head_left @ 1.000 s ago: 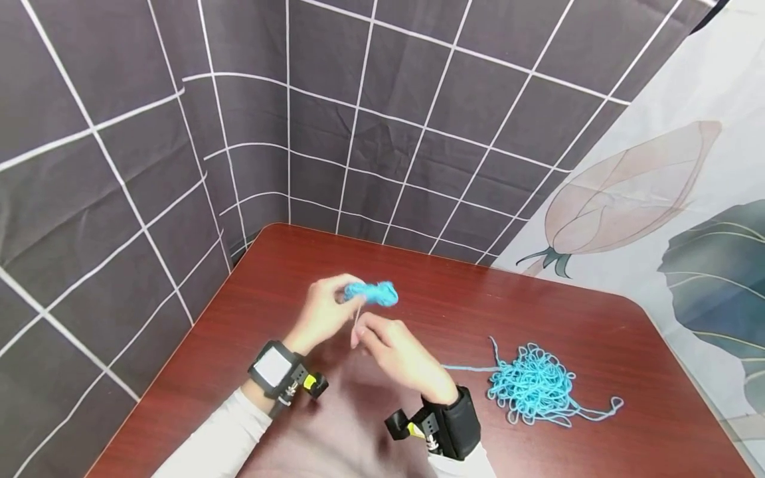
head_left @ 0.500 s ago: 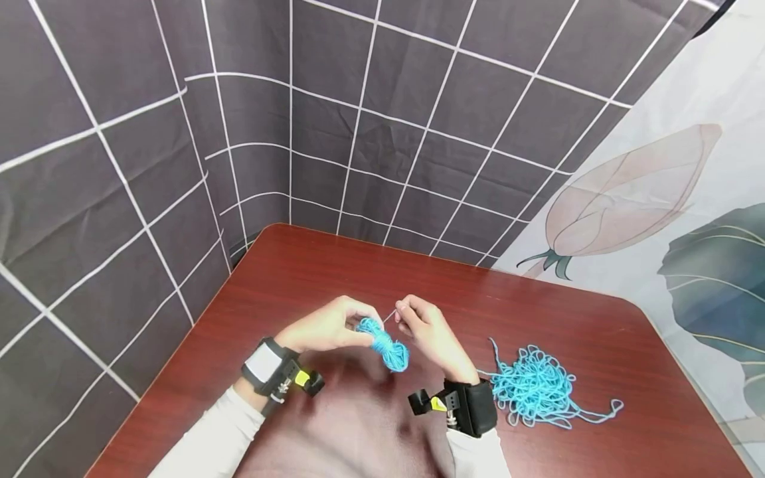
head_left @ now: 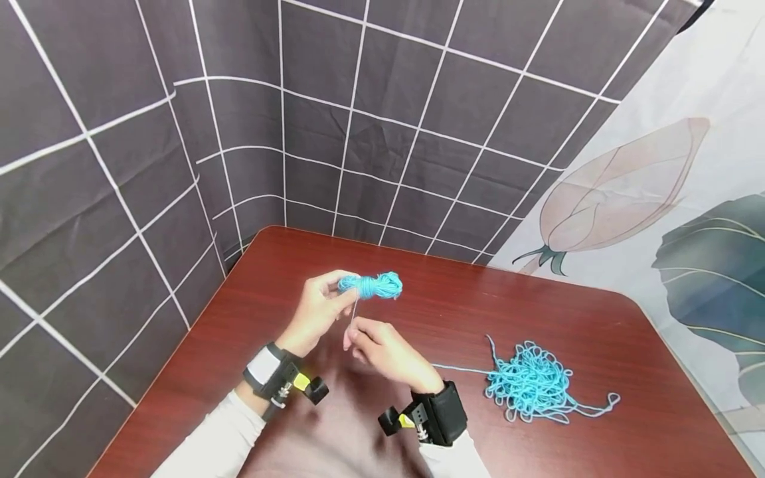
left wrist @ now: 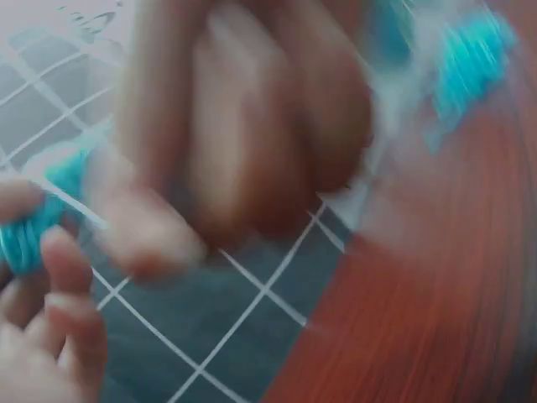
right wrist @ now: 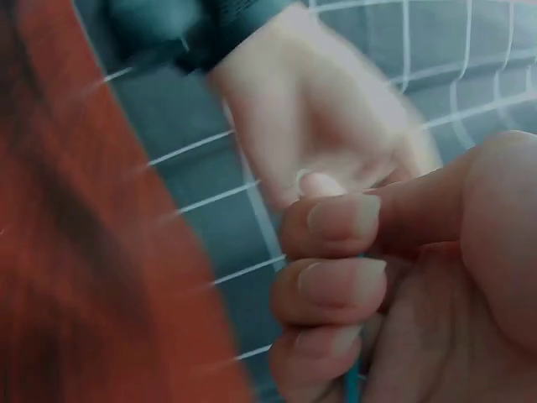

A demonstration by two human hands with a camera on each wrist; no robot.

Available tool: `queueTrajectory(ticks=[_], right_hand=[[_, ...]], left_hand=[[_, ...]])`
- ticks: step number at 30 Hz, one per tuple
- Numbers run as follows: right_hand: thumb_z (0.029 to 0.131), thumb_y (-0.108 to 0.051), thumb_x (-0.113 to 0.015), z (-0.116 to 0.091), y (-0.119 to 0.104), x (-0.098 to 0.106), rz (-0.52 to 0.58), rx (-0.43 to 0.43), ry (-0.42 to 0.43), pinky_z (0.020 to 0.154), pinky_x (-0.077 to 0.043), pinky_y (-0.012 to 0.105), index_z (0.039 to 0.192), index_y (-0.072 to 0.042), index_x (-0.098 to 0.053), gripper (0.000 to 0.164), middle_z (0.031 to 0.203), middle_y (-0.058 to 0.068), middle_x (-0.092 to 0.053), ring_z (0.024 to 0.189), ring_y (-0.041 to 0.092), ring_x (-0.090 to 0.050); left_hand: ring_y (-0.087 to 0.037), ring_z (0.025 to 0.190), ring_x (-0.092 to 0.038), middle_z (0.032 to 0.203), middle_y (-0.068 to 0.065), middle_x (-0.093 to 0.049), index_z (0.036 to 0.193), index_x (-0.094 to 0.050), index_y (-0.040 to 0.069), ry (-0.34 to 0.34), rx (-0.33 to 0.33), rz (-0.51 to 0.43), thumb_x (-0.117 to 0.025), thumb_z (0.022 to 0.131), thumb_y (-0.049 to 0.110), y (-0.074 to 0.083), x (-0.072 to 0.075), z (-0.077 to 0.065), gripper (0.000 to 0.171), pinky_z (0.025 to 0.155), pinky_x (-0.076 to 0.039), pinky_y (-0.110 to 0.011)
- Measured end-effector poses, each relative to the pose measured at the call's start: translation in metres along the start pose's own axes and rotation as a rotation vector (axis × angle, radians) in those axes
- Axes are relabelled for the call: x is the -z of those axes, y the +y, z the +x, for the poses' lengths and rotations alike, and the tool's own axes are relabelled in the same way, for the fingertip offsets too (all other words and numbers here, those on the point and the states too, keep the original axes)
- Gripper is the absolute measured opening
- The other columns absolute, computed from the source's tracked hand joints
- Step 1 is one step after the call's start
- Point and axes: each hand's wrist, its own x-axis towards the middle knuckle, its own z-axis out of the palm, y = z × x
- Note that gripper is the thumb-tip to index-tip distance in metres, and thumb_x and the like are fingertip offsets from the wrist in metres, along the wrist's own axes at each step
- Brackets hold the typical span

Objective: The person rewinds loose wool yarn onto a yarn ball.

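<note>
A small bundle of blue yarn (head_left: 376, 285), wrapped round its middle with loops at the end, is gripped by my left hand (head_left: 317, 309) above the table. A thin strand runs down from it to my right hand (head_left: 382, 348), whose curled fingers pinch the yarn just below and to the right. In the left wrist view the bundle (left wrist: 25, 239) shows between fingertips at the left edge, while the blurred right hand (left wrist: 243, 126) passes in front. The right wrist view has the right fingers (right wrist: 331, 290) curled, with a bit of blue strand (right wrist: 352, 382) beneath them.
A loose heap of blue yarn (head_left: 532, 385) lies on the red-brown table (head_left: 466, 299) at the right. One strand leads from it towards the right hand; a looped end trails right. A dark grid-patterned cloth (head_left: 382, 133) hangs behind, with a floral cloth (head_left: 621, 199) at the right.
The right hand has gone from left of the bundle's far side, up right, then back down left below it. The left hand has dipped and risen again, turning the bundle from slanted to level.
</note>
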Motion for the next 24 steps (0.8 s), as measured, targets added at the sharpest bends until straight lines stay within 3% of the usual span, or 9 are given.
queueTrajectory(ticks=[3,5,8,10,13,16,19,22,24], right_hand=[[0.096,-0.009,-0.045,0.006,0.030,0.003,0.057,0.079,0.049,0.042,-0.033,0.020,0.082,0.002,-0.058,0.022,0.058,0.002,-0.043,0.047,0.006,-0.038],[0.093,-0.003,-0.048,0.005,0.042,0.012,0.098,0.126,0.125,0.046,-0.036,0.020,0.081,0.004,-0.058,0.017,0.061,0.005,-0.046,0.053,0.009,-0.042],[0.093,-0.007,-0.051,0.001,0.045,0.030,0.133,0.102,0.232,0.050,-0.037,0.020,0.079,0.002,-0.058,0.018,0.063,0.004,-0.048,0.058,0.011,-0.044],[0.095,-0.015,-0.049,-0.004,0.039,0.040,0.200,0.000,0.273,0.049,-0.034,0.019,0.080,-0.001,-0.059,0.023,0.061,0.003,-0.045,0.054,0.011,-0.042],[0.095,-0.025,-0.048,-0.009,0.023,0.046,0.167,-0.052,0.280,0.047,-0.030,0.021,0.080,-0.004,-0.060,0.028,0.057,0.002,-0.041,0.049,0.012,-0.035],[0.095,-0.023,-0.050,-0.011,0.004,0.041,0.051,0.019,0.275,0.050,-0.034,0.023,0.080,-0.007,-0.061,0.025,0.059,0.003,-0.045,0.052,0.012,-0.039],[0.095,-0.021,-0.050,-0.012,-0.012,0.029,-0.054,0.089,0.254,0.051,-0.037,0.023,0.079,-0.011,-0.061,0.021,0.061,0.001,-0.047,0.055,0.010,-0.043],[0.096,-0.018,-0.048,-0.010,-0.018,0.015,-0.108,0.099,0.181,0.050,-0.036,0.021,0.080,-0.014,-0.060,0.020,0.059,-0.003,-0.045,0.052,0.007,-0.041],[0.096,-0.017,-0.046,-0.007,-0.016,0.007,-0.103,0.086,0.118,0.049,-0.035,0.020,0.081,-0.013,-0.060,0.021,0.058,-0.004,-0.043,0.050,0.006,-0.039]], left_hand=[[-0.022,0.050,-0.042,0.061,-0.004,-0.051,0.102,-0.063,-0.003,-0.155,0.027,-0.165,-0.063,0.083,0.006,0.003,0.004,-0.002,0.021,0.040,-0.032,-0.019],[-0.019,0.050,-0.040,0.063,-0.002,-0.052,0.101,-0.063,-0.003,-0.280,0.020,-0.170,-0.063,0.083,0.005,0.005,0.007,-0.003,0.019,0.042,-0.032,-0.020],[-0.015,0.056,-0.047,0.069,0.000,-0.057,0.096,-0.066,0.002,-0.461,-0.030,-0.025,-0.065,0.082,0.007,0.005,0.009,-0.002,0.015,0.047,-0.040,-0.022],[-0.012,0.062,-0.050,0.074,0.001,-0.060,0.094,-0.068,0.008,-0.552,-0.088,0.118,-0.067,0.081,0.010,0.005,0.008,-0.002,0.013,0.053,-0.046,-0.023],[-0.009,0.064,-0.051,0.069,0.003,-0.058,0.090,-0.069,0.014,-0.595,-0.171,0.322,-0.068,0.080,0.016,0.005,0.004,-0.001,0.010,0.057,-0.048,-0.025],[-0.007,0.061,-0.049,0.066,0.007,-0.058,0.087,-0.069,0.019,-0.470,-0.188,0.482,-0.068,0.079,0.020,0.005,-0.001,0.000,0.008,0.053,-0.045,-0.025],[-0.009,0.058,-0.048,0.068,0.009,-0.061,0.087,-0.070,0.020,-0.226,-0.163,0.565,-0.069,0.078,0.022,0.005,-0.004,0.001,0.009,0.050,-0.043,-0.026],[-0.010,0.058,-0.050,0.072,0.002,-0.065,0.090,-0.071,0.015,0.009,-0.133,0.528,-0.070,0.078,0.020,0.004,-0.004,0.001,0.014,0.051,-0.044,-0.026],[-0.011,0.058,-0.052,0.075,-0.003,-0.065,0.094,-0.070,0.010,0.092,-0.092,0.403,-0.069,0.078,0.016,0.004,-0.002,0.001,0.017,0.050,-0.045,-0.026]])
